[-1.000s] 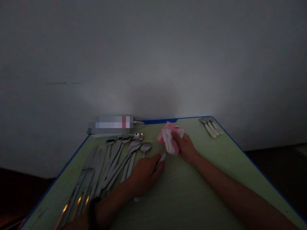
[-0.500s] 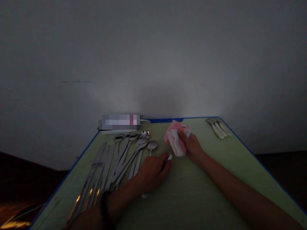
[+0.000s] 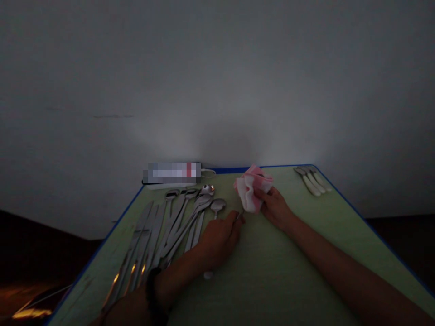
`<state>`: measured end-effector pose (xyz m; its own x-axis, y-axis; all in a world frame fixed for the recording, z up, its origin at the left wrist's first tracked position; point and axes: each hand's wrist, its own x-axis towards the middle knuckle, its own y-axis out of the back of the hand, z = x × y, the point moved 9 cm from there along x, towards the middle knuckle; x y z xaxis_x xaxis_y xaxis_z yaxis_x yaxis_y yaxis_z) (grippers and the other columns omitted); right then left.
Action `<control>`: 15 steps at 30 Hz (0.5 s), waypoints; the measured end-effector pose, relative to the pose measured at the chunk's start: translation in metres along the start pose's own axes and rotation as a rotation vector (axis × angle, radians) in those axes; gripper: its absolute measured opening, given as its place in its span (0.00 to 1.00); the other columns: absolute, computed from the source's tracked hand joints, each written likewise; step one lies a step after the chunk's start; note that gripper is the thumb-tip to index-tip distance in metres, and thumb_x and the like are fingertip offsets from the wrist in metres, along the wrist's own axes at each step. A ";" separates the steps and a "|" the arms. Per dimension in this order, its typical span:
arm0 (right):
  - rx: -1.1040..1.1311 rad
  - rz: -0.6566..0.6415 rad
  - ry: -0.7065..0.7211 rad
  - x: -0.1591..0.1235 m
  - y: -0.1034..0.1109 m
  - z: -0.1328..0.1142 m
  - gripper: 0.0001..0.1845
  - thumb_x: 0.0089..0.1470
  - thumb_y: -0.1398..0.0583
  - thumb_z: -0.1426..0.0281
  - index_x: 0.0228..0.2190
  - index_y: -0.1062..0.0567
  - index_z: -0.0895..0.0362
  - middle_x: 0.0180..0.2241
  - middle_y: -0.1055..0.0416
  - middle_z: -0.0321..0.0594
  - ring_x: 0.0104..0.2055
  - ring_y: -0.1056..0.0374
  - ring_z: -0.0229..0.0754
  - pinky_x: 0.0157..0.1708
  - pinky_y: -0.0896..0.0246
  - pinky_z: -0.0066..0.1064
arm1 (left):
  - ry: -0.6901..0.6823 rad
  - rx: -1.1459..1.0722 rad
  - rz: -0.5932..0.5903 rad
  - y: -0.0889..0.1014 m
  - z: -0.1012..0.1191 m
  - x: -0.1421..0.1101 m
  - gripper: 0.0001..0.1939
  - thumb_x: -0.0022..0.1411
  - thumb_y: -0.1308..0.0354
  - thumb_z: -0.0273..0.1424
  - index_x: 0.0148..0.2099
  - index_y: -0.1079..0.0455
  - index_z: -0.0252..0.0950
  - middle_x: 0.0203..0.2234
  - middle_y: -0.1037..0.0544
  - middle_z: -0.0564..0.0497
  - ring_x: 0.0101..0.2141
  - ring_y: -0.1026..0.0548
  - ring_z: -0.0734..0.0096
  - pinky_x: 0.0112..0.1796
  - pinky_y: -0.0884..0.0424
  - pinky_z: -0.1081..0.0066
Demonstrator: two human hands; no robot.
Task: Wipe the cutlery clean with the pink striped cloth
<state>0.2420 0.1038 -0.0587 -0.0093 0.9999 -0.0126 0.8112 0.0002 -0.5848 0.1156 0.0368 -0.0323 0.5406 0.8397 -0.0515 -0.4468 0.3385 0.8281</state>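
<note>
My left hand (image 3: 220, 237) is closed around the handle of a metal piece of cutlery (image 3: 240, 214); its far end is hidden in a pink and white cloth (image 3: 249, 192), so I cannot tell its kind. My right hand (image 3: 277, 209) grips that cloth, bunched around the cutlery above the table. Just left of my left hand lies a single spoon (image 3: 218, 205), partly covered by the hand. Beyond it spreads a group of spoons (image 3: 203, 199) and other cutlery, with several table knives (image 3: 146, 219) at the left.
Several forks with pale handles (image 3: 311, 182) lie side by side at the far right of the green table (image 3: 288, 271). At the back left stands a blurred box-like object (image 3: 171, 173) with a white cable (image 3: 209, 171). A grey wall (image 3: 224, 81) rises behind the blue table edge.
The cloth has shifted slightly up and crumpled differently in my right hand. Less of the cutlery's metal shows between my left hand and the cloth. The view has swung slightly left.
</note>
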 end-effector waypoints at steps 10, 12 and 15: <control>-0.001 -0.004 0.008 0.002 0.003 0.000 0.20 0.35 0.34 0.75 0.36 0.27 0.56 0.33 0.25 0.36 0.34 0.30 0.39 0.37 0.35 0.32 | -0.015 0.063 -0.007 -0.004 -0.002 0.000 0.16 0.67 0.65 0.37 0.43 0.39 0.37 0.29 0.26 0.50 0.28 0.27 0.69 0.28 0.40 0.72; -0.004 -0.009 -0.001 0.002 0.003 0.000 0.20 0.36 0.33 0.75 0.36 0.27 0.57 0.32 0.25 0.36 0.33 0.30 0.39 0.37 0.34 0.31 | 0.002 0.046 -0.008 -0.003 -0.003 0.000 0.16 0.67 0.65 0.37 0.42 0.38 0.37 0.29 0.26 0.50 0.28 0.27 0.69 0.28 0.40 0.72; 0.048 0.002 0.007 0.003 0.001 -0.002 0.17 0.40 0.34 0.72 0.36 0.28 0.56 0.34 0.25 0.35 0.35 0.30 0.38 0.38 0.34 0.30 | 0.046 -0.011 -0.010 -0.002 -0.004 0.000 0.16 0.66 0.63 0.39 0.42 0.38 0.37 0.28 0.26 0.50 0.28 0.28 0.68 0.28 0.39 0.72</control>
<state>0.2441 0.1063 -0.0578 -0.0034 1.0000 -0.0084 0.7821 -0.0026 -0.6231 0.1138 0.0381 -0.0357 0.5116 0.8549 -0.0861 -0.4491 0.3516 0.8214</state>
